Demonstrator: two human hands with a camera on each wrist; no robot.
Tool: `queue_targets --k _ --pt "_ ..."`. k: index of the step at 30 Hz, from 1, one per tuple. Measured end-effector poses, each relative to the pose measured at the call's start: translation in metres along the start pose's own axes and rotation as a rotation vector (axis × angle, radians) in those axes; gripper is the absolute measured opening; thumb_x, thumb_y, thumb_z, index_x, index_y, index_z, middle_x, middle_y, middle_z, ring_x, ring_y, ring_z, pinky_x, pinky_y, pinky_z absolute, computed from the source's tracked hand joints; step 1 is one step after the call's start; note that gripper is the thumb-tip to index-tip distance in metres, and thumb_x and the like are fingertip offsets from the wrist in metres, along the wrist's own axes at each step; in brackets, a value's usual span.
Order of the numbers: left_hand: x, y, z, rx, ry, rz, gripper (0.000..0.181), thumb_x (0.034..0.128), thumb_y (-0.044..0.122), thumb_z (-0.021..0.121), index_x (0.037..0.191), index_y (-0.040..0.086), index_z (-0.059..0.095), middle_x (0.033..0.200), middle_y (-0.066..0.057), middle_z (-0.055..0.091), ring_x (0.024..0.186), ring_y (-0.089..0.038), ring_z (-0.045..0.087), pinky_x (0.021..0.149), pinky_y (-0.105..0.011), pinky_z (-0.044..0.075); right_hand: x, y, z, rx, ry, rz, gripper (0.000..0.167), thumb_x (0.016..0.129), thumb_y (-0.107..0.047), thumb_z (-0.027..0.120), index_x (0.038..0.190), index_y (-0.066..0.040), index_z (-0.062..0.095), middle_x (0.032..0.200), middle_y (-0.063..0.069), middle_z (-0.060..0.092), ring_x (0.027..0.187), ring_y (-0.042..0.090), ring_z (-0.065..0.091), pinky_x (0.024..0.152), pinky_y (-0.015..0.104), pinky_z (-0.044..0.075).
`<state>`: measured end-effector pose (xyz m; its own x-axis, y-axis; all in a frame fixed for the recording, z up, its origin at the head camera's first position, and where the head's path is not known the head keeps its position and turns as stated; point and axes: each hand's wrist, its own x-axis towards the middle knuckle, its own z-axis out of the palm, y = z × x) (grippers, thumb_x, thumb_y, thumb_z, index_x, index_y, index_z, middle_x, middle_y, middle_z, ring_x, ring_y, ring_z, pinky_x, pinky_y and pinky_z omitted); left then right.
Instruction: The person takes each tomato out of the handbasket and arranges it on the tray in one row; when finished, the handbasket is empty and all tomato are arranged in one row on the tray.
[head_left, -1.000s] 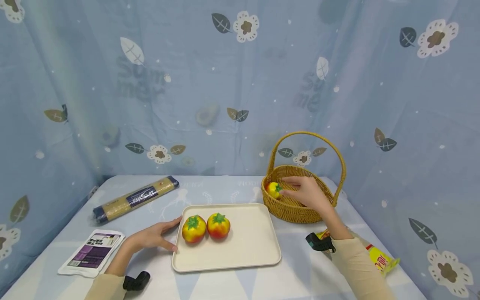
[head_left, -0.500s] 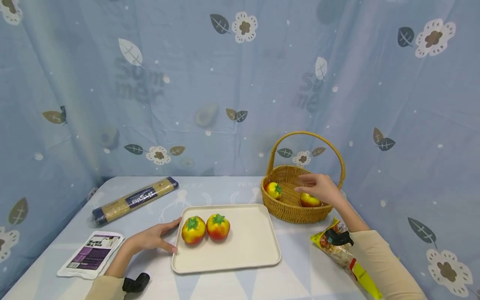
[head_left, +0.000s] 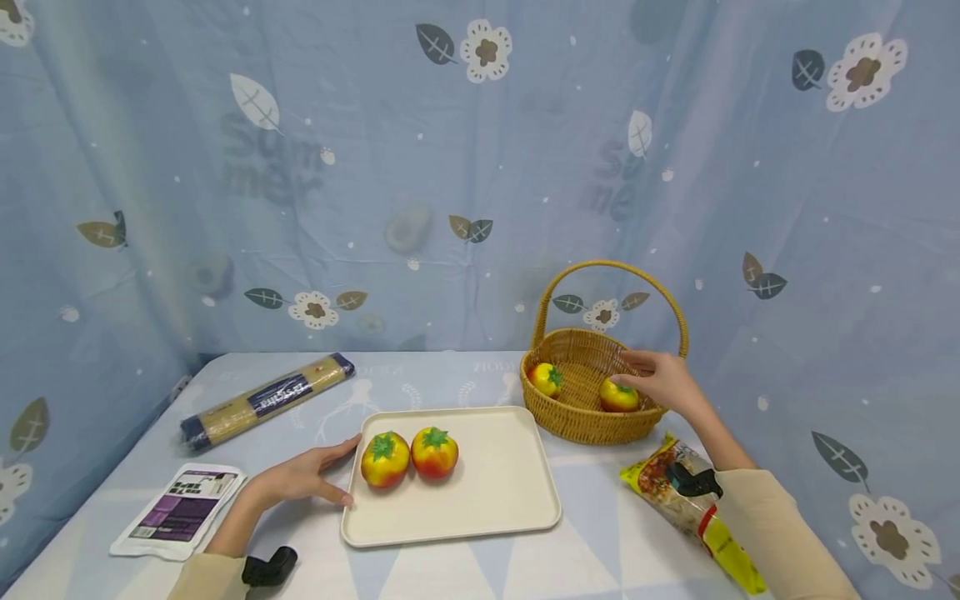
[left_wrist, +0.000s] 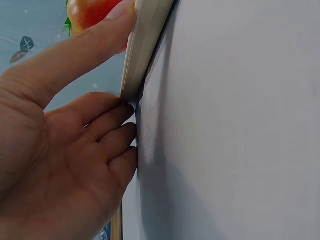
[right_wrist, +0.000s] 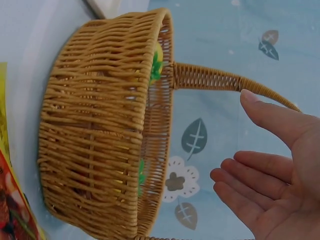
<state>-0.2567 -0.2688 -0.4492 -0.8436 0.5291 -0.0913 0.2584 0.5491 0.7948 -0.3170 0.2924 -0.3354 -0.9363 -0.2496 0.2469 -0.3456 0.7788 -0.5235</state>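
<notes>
Front right of table [head_left: 585, 558]: yellow-and-red food bag [head_left: 682, 500], aslant toward the basket, partly under the right sleeve [head_left: 780, 533]; brand hidden. Front left, near the left edge: white packet [head_left: 180, 510], flat, purple label upward; print too small to read.

Left hand [head_left: 296, 479]: thumb spread from fingers, thumb on the rim of the tray [head_left: 502, 475], fingers against its left end, apparently to steady it; pinch not seen. Tray lies mid-table. On its left half, side by side, stems up: left fruit [head_left: 386, 460] and right fruit [head_left: 434, 453], leaving the right half bare.

Beyond, toward the far right corner: basket [head_left: 585, 423], handle upright, one fruit [head_left: 545, 380] at its left wall, another [head_left: 618, 398] at right. Right hand [head_left: 663, 379] above the latter, thumb and fingers parted, gripping nothing; whether it touches the fruit, cannot tell.

Far left: long pack [head_left: 270, 400], oblique, lettering inverted, not read. Curtain [head_left: 360, 100] behind: faint "Summer".
</notes>
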Motion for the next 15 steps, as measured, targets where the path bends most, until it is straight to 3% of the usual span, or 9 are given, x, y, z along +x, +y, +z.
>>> queue_targets --k 15 --pt "0.0008 0.0006 0.0011 -0.008 0.002 -0.044 0.103 0.0747 0.022 0.084 0.150 -0.007 0.019 0.151 -0.033 0.017 0.137 -0.054 0.015 0.109 -0.065 0.016 -0.0062 0.0099 0.0013 -0.084 0.056 0.027 0.066 0.090 -0.039 0.067 0.138 0.003 0.049 0.130 0.028 0.055 0.109 0.043 0.059 0.083 0.054 0.052"
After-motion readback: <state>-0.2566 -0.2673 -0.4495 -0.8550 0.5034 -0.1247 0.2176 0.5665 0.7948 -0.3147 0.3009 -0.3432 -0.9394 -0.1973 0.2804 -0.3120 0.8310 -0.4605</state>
